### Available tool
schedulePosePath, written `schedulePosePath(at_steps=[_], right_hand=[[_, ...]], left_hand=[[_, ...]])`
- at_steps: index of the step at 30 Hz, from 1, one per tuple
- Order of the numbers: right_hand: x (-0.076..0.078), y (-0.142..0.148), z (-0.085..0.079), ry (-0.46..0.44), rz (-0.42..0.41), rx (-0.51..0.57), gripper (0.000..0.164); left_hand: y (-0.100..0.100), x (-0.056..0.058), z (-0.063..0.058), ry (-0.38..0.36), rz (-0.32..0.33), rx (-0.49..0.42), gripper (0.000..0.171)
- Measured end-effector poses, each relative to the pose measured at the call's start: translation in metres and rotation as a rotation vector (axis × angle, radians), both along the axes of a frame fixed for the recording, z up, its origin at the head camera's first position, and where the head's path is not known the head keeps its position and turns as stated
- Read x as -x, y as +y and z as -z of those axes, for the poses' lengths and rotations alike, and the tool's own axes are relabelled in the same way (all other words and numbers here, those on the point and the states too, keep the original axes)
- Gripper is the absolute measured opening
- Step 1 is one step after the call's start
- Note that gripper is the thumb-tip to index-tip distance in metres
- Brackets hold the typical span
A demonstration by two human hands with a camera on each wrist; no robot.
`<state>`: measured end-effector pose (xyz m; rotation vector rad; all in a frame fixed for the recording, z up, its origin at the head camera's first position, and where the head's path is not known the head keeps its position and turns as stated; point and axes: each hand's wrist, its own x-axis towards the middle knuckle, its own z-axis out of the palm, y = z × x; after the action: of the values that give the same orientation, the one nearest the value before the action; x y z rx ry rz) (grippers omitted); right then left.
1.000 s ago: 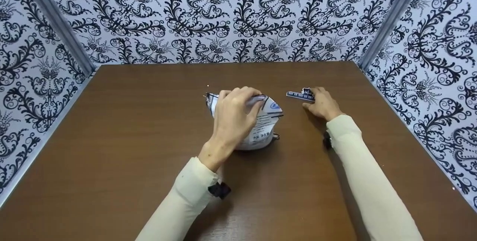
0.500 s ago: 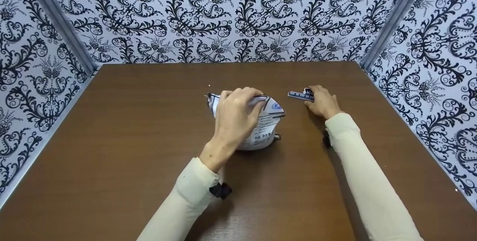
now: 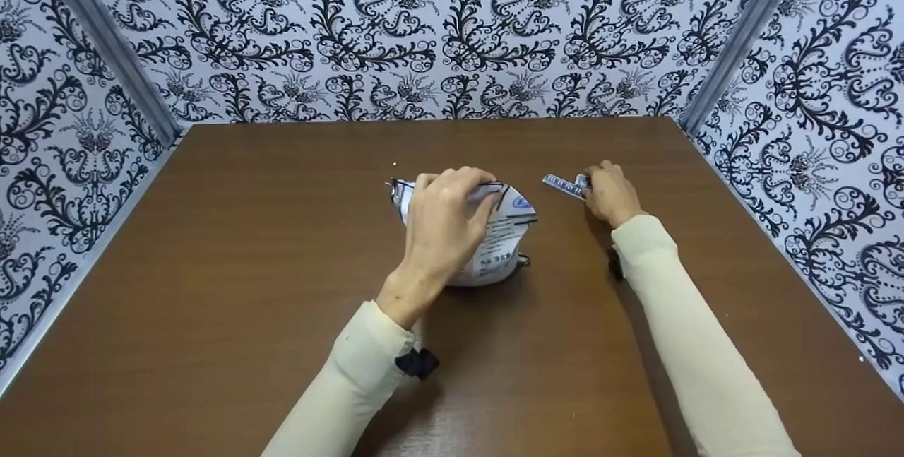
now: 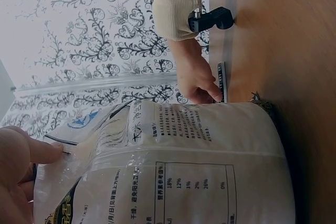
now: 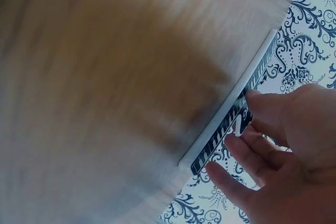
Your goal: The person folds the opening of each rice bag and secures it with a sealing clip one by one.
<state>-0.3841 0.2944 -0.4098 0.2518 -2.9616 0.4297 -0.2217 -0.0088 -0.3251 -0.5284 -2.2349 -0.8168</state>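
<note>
A white plastic rice bag with dark print stands upright on the table. My left hand grips its gathered top edge, thumb on the near side; in the left wrist view the printed back of the bag fills the lower part. Farther right, a narrow bar patterned like piano keys lies at table level, with a small dark-and-white figure on it. My right hand pinches this bar at its right end. In the right wrist view, thumb and fingers are at the bar, partly hiding the figure.
The brown wooden table extends around both hands. Patterned walls close it in at the back and sides. A tiny white speck lies behind the bag.
The bar has turned slightly, its right end now nearer me. My right hand's fingers have drawn in closer around it. The left hand and rice bag stay in place.
</note>
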Motion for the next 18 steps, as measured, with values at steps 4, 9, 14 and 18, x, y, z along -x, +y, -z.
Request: schedulePosePath(at_steps=[4, 9, 14, 18], right_hand=[[-0.0008, 0.0000, -0.0011, -0.016, 0.017, 0.000, 0.037], [-0.0008, 0.0001, -0.0029, -0.043, 0.040, 0.035, 0.039], [-0.0020, 0.0004, -0.0046, -0.047, 0.044, 0.079, 0.037], [-0.0030, 0.0010, -0.0043, -0.040, 0.043, 0.102, 0.035]], left_hand=[[0.0001, -0.0002, -0.0008, -0.002, 0.000, -0.002, 0.014], [0.0003, 0.0001, -0.0003, -0.007, -0.004, -0.001, 0.014], [0.0008, 0.0006, 0.0009, -0.008, -0.007, -0.002, 0.014], [0.0012, 0.0006, 0.0019, -0.014, -0.003, -0.004, 0.014]])
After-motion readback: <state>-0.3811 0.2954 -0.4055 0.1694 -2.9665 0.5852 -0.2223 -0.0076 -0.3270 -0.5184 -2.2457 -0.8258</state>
